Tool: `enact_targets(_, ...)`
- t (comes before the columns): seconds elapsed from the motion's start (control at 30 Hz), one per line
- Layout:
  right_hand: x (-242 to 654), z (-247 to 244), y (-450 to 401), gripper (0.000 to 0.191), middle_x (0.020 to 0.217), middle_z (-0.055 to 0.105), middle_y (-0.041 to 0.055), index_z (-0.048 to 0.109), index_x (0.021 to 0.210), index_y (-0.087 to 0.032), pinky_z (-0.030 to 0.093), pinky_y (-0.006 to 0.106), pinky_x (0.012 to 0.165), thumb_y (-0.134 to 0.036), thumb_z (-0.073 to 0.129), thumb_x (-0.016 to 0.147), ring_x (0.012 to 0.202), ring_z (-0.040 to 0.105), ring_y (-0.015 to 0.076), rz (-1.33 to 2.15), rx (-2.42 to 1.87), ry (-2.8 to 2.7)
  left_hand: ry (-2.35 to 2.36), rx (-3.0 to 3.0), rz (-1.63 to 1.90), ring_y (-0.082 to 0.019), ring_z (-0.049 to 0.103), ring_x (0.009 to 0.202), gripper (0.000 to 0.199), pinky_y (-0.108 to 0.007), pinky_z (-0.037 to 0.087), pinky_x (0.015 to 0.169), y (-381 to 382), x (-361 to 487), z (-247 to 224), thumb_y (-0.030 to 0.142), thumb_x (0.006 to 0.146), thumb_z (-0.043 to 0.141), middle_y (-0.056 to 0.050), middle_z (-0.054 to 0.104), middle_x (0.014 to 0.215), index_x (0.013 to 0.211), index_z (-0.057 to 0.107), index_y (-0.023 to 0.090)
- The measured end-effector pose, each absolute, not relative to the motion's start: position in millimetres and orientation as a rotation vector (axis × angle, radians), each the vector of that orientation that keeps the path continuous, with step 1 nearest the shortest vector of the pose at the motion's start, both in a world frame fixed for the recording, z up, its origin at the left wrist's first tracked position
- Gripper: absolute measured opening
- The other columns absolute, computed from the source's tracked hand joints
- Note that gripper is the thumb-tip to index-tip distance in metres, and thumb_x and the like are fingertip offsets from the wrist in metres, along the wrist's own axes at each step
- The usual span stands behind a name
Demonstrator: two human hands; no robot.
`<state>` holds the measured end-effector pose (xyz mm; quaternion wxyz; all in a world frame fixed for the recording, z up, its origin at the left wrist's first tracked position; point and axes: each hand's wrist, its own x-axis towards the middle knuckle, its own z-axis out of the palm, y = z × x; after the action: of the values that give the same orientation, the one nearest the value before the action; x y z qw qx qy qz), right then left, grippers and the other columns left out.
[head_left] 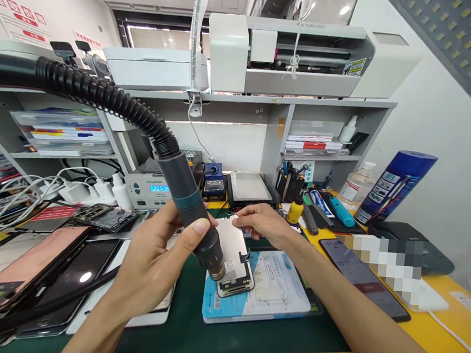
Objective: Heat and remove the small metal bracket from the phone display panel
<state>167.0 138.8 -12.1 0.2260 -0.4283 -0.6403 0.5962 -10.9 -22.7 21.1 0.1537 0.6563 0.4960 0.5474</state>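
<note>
My left hand (153, 262) is wrapped around a dark hot air gun (187, 194) on a coiled black hose. Its metal nozzle points down at the lower left part of a phone screen (236, 242), whose pale back with dark flex parts faces up. With finger and thumb, my right hand (264, 222) pinches the far top edge of that screen. Below the screen lies a flat blue and white package (279, 291) on a green mat (185, 325). The screen is slightly tilted, and I cannot tell how much of it touches the package.
Loose phone screens (81, 273) and white cables crowd the left side. A hot air station (148, 188) with a lit display stands behind. At right are a phone (362, 273), a blue spray can (395, 186) and a yellow bottle (295, 209). Shelves with a large white machine (301, 62) rise behind.
</note>
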Motion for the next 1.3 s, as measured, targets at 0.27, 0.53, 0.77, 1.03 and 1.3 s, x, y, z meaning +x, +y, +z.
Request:
enact_targets(0.27,166,-10,137,0.017,0.061,0.055,-0.0011,0.066,0.081,-0.011,0.032,0.019,0.04,-0.02,0.076,0.071,0.047,0.043,0.0061,1.629,-1.175,-1.759,1.354,1.817,1.578,-0.019,0.064,0.098,0.021,-0.024,0.054,0.082,-21,-11,19,0.041,0.103,0.057,-0.001,0.067,0.105,0.116,0.063,0.026)
enact_targets(0.53,167,-15,141,0.02,0.064,0.056,0.0003,0.067,0.082,-0.011,0.033,0.019,0.039,-0.022,0.078,0.069,0.054,0.047,0.008,1.63,-1.152,-1.749,1.309,1.805,1.553,-0.02,0.065,0.094,0.022,-0.028,0.055,0.081,-19,-7,21,0.041,0.103,0.056,-0.003,0.066,0.104,0.115,0.062,0.024)
enact_targets(0.77,166,-16,141,0.02,0.063,0.054,-0.0007,0.066,0.084,-0.011,0.032,0.018,0.038,-0.02,0.077,0.069,0.055,0.046,0.0081,1.635,-1.162,-1.742,1.366,1.757,1.573,-0.023,0.065,0.093,0.024,-0.03,0.055,0.08,-22,-12,18,0.044,0.101,0.059,-0.004,0.068,0.104,0.112,0.064,0.023)
enact_targets(1.03,166,-9,136,0.017,0.064,0.054,-0.0003,0.066,0.086,-0.01,0.032,0.018,0.039,-0.017,0.075,0.074,0.056,0.045,0.008,1.637,-1.183,-1.748,1.401,1.686,1.586,-0.024,0.065,0.096,0.028,-0.033,0.055,0.082,-27,-14,14,0.046,0.1,0.059,-0.005,0.068,0.104,0.115,0.063,0.023)
enact_targets(1.3,167,-6,132,0.015,0.069,0.057,0.0015,0.067,0.089,-0.009,0.032,0.018,0.04,-0.015,0.073,0.077,0.057,0.046,0.0078,1.68,-1.186,-1.728,1.427,1.547,1.714,-0.023,0.064,0.093,0.029,-0.03,0.053,0.076,-33,-5,14,0.047,0.098,0.061,-0.005,0.068,0.101,0.11,0.064,0.02)
